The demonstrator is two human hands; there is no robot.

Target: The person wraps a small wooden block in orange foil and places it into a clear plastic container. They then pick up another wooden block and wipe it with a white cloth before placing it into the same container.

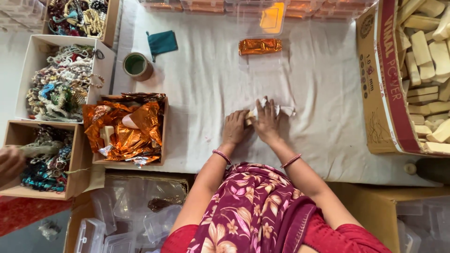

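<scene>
Both my hands press down on a pale bar partly wrapped in white paper [281, 110] on the white cloth-covered table [211, 84]. My left hand [235, 126] lies flat on the bar's left end. Over the paper and the bar's middle, my right hand [267, 120] has its fingers curled on the wrapping. Farther back on the cloth lies a bar wrapped in orange foil [260, 46]. The bar under my hands is mostly hidden.
A box of crumpled orange foil sheets [126, 126] sits at left, a tape roll [137, 65] and teal pouch [161, 42] behind it. Boxes of beaded jewellery [61, 82] line the far left, where another person's hand [10, 161] reaches in. A carton of pale bars [422, 70] stands right.
</scene>
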